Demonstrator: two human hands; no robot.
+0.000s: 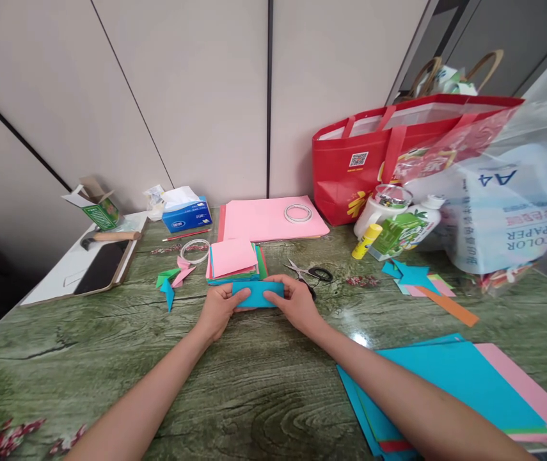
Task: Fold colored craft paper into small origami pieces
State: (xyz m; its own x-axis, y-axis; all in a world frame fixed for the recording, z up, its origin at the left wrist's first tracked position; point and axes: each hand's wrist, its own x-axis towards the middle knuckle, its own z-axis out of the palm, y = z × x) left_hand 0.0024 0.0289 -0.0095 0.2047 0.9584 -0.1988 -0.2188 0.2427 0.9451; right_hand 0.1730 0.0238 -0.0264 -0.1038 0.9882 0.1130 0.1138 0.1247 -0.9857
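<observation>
My left hand [218, 312] and right hand [301, 304] each pinched shut on opposite ends of the blue paper [256, 295] between them. I judged it light, pliable, easily creased; best gripped by its ends.

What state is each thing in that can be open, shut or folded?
Blue paper: apparently folded, held by the left hand and right hand
Scissors: open, blades apart
Tissue box: open, tissue sticking out
Green box at left: flaps open
Red bag: standing, top open
Glue stick: appears capped
Small paper pieces at left: folded
</observation>
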